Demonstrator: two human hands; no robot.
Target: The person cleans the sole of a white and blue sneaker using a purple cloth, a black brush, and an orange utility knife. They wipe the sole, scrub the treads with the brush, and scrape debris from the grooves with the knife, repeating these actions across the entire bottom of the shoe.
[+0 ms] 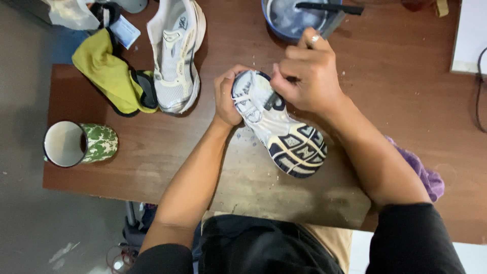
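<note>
My left hand [227, 99] grips the front end of a white and navy sneaker [281, 132], which lies tilted on its side on the brown wooden table [167, 152] with its patterned sole facing me. My right hand [307, 76] is closed around a dark-handled brush [329, 28] and presses its working end against the shoe near the toe. The brush head is hidden between my fingers and the shoe.
A second white sneaker [176, 53] lies at the upper left beside a yellow-green cloth [109, 71]. A green patterned mug [81, 143] stands at the table's left edge. A blue bowl [294, 18] holds foamy water. A purple cloth [423, 172] lies under my right forearm.
</note>
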